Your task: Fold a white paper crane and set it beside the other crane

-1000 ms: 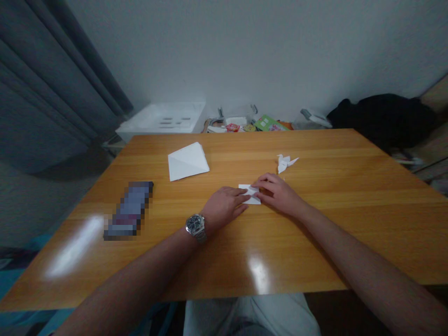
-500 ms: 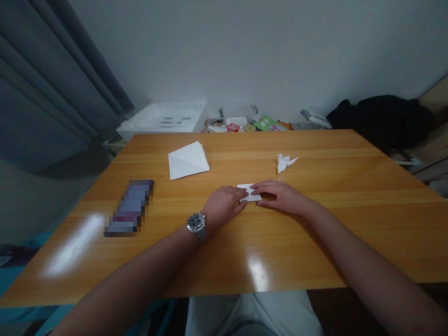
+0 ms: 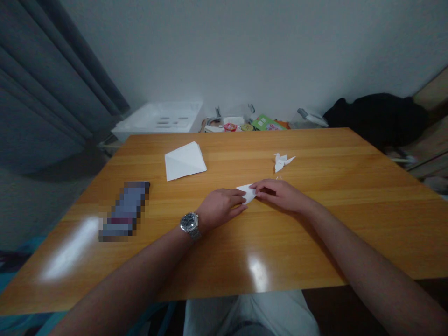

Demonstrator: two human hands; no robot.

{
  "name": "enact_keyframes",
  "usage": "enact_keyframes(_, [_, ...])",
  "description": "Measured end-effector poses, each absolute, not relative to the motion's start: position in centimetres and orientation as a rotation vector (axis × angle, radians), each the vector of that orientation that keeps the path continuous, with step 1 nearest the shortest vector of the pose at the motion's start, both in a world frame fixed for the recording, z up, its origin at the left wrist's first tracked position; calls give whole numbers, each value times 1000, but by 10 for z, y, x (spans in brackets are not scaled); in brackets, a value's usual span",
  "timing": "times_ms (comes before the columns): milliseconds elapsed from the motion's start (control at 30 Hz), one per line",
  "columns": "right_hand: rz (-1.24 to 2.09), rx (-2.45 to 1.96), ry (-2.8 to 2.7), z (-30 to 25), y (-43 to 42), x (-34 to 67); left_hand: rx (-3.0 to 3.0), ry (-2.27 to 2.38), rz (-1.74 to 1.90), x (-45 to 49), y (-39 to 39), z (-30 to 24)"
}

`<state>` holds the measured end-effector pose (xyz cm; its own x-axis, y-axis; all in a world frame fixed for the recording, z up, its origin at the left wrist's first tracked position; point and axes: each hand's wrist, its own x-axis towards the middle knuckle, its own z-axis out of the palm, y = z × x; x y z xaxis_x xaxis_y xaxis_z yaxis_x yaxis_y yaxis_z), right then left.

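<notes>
Glossy orange-brown wooden table (image 3: 336, 224) hosts close fingerwork on a small folded white paper piece (image 3: 249, 195)

And it's all happening mid-table, where that paper lies between two bare hands! On one side, the left hand (image 3: 221, 205), palm down, fingers nearly straight and slightly parted, fingertips resting on the paper without wrapping round it; a round, dark-faced silver metal watch (image 3: 189, 222) sits at its wrist. Opposite, the right hand (image 3: 280, 195) is half curled, its fingertips gathered at the paper's right edge; whether they pinch it, we cannot tell.

Just beyond the right hand, look, a small folded white paper bird (image 3: 282, 162)! Farther left lies a flat stack of white paper sheets (image 3: 185, 161), with a dark rectangular slab (image 3: 128, 207), pixelated over, nearer the left forearm. Behind the far edge: a shallow white tray (image 3: 175, 112) and a heap of black cloth (image 3: 378, 114).
</notes>
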<state>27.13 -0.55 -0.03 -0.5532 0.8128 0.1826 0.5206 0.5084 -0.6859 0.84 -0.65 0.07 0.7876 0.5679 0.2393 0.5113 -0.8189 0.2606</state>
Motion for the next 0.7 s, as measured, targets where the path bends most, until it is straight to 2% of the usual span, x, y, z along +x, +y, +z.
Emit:
enact_keyframes(200, [769,-1087,-2262,-5,-3,275,2842,640,465,9,-6,1])
enact_keyframes(700, [713,-1075,-2229,-5,0,273,2842,639,392,8,-12,1])
